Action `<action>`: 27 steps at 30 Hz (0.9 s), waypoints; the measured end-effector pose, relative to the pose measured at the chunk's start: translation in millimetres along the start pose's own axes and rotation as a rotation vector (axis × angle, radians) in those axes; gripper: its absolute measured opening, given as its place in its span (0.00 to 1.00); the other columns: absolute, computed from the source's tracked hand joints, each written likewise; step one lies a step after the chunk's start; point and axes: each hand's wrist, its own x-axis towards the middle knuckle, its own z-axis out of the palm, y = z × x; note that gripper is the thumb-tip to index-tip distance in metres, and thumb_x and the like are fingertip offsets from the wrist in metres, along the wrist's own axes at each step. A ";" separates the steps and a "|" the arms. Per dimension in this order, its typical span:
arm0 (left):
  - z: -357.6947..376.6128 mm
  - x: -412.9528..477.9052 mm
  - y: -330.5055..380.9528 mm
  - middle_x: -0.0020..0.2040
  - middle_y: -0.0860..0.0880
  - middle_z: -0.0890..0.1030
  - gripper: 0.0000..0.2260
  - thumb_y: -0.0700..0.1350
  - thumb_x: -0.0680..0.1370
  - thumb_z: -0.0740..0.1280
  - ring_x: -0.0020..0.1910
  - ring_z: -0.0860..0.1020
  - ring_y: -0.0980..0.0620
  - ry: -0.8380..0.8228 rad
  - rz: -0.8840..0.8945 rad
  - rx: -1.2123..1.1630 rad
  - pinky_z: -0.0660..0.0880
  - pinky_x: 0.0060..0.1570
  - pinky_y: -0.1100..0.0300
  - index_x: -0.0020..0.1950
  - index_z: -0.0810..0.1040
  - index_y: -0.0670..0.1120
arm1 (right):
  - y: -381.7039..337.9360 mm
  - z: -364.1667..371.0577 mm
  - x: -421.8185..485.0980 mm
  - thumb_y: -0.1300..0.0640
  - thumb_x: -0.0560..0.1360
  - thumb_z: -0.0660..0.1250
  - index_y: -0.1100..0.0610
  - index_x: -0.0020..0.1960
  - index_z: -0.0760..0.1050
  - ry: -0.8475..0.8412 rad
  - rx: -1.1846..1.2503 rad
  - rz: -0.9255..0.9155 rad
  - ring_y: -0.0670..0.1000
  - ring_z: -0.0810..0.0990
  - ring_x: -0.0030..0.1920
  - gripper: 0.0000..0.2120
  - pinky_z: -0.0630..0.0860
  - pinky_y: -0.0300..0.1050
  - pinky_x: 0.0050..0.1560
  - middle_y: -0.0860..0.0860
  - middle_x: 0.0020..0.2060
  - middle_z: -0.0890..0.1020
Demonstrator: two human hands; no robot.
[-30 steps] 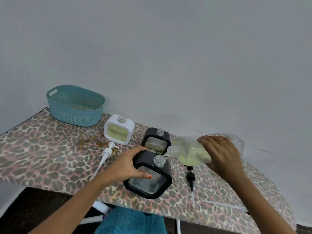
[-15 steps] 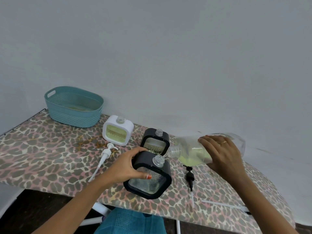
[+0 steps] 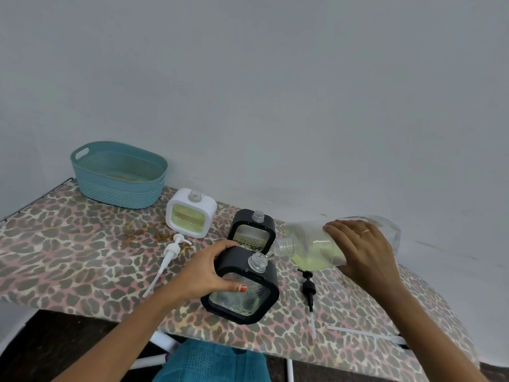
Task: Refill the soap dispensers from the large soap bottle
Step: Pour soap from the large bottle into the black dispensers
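Not much has moved over the last second, honestly. My left hand [image 3: 205, 274] is still wrapped around the near black dispenser [image 3: 242, 288], fingers curled over its top edge and thumb pressed on the clear front, tilting it toward the bottle. My right hand [image 3: 360, 252] has its fingers spread across the big soap bottle [image 3: 311, 246], which is held nearly on its side, mouth pointing at the dispenser's open neck. The two necks are just beside each other, maybe a hair closer than a second ago, but I can't tell if they touch.

The yellow-green soap sits pooled along the bottle's low side near the mouth. I can't make out a stream, and the dispenser in my hand still looks basically clear inside, so I'd say the pour has barely begun, if at all.

The white dispenser [image 3: 191, 213] looks filled, the second black one [image 3: 252, 230] has a bit at the bottom. Both pumps, white [image 3: 170, 250] and black [image 3: 308, 288], are lying on the board [image 3: 68, 257], so capping comes later.
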 end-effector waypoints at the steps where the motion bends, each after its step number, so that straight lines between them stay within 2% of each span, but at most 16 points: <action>1: 0.5 0.0 0.0 0.54 0.53 0.80 0.28 0.41 0.60 0.79 0.53 0.79 0.59 -0.002 0.001 -0.002 0.75 0.55 0.65 0.55 0.73 0.55 | 0.7 -0.5 -0.2 0.61 0.49 0.83 0.58 0.51 0.70 -0.004 -0.002 -0.004 0.56 0.84 0.42 0.35 0.78 0.47 0.41 0.54 0.41 0.85; 4: 1.7 -0.1 1.3 0.54 0.52 0.80 0.28 0.40 0.60 0.79 0.53 0.79 0.58 -0.006 0.010 -0.012 0.75 0.55 0.65 0.56 0.73 0.54 | 2.1 -2.5 -0.3 0.58 0.48 0.83 0.58 0.51 0.70 -0.013 -0.013 -0.008 0.56 0.84 0.42 0.36 0.78 0.46 0.41 0.54 0.42 0.85; 10: 3.2 -0.3 1.3 0.53 0.51 0.81 0.28 0.40 0.60 0.80 0.53 0.79 0.57 -0.013 0.017 -0.023 0.75 0.55 0.63 0.55 0.74 0.54 | 2.9 -2.8 0.2 0.62 0.50 0.82 0.58 0.51 0.70 0.010 -0.022 -0.005 0.55 0.84 0.42 0.33 0.77 0.45 0.41 0.53 0.41 0.85; 16: 3.1 -1.0 -0.5 0.53 0.50 0.81 0.29 0.50 0.55 0.79 0.53 0.79 0.56 -0.018 0.017 -0.053 0.76 0.55 0.62 0.55 0.75 0.54 | 2.6 -4.6 0.4 0.58 0.48 0.84 0.58 0.51 0.70 -0.017 -0.027 -0.013 0.56 0.84 0.42 0.36 0.78 0.47 0.42 0.54 0.41 0.84; 23: 2.8 -1.0 -0.1 0.53 0.49 0.81 0.27 0.40 0.60 0.79 0.53 0.79 0.56 -0.016 0.016 -0.041 0.75 0.55 0.63 0.55 0.74 0.52 | 1.7 -3.3 0.1 0.60 0.49 0.83 0.58 0.51 0.70 -0.023 -0.031 -0.010 0.56 0.84 0.42 0.35 0.78 0.47 0.42 0.54 0.42 0.84; 27: 2.4 -1.0 -0.2 0.53 0.49 0.81 0.29 0.44 0.58 0.80 0.53 0.79 0.56 -0.019 0.018 -0.037 0.76 0.55 0.61 0.55 0.74 0.53 | 2.2 -3.9 -0.1 0.59 0.49 0.83 0.58 0.51 0.70 -0.027 -0.041 -0.011 0.56 0.84 0.43 0.35 0.78 0.47 0.42 0.54 0.42 0.84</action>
